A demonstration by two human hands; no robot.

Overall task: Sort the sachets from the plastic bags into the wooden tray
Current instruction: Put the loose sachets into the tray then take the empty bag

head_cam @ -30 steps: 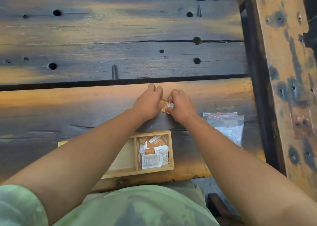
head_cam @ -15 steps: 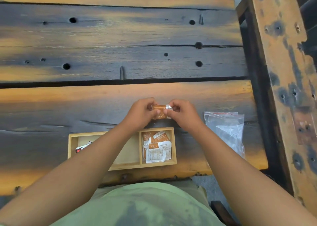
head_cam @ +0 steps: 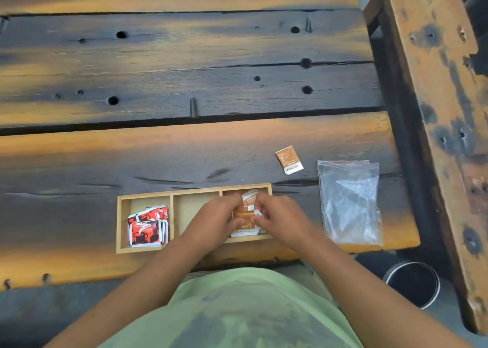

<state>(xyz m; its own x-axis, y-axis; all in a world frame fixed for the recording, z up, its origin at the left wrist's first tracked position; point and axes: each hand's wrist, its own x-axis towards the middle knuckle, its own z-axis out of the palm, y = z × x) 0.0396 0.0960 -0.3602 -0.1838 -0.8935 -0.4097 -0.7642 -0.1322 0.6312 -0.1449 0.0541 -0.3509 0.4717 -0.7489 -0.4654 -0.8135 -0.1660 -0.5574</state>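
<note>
Hands meet over the right-hand compartment of the wooden tray [head_cam: 144, 250], which lies near the front edge of the scorched plank table [head_cam: 184, 149]. The left hand [head_cam: 214, 222] and the right hand [head_cam: 280, 219] both pinch a brown sachet [head_cam: 244, 217] from either side, fingers curled onto it; it sits low in that compartment, on top of other brown-and-white sachets [head_cam: 249, 195] already lying there — whether it is resting on them or held just clear I cannot tell.

At the tray's left end, a stack of red, black and white sachets [head_cam: 148, 227] fills the compartment, leaning a little against the divider. The middle compartment shows only bare wood.

Beyond the tray's far right corner, one loose brown sachet [head_cam: 289, 159] lies flat on the table, apart from everything. To the right of the tray, well clear of it, a clear plastic bag [head_cam: 350, 202] with a red zip line lies crumpled — its contents cannot be made out.
</note>
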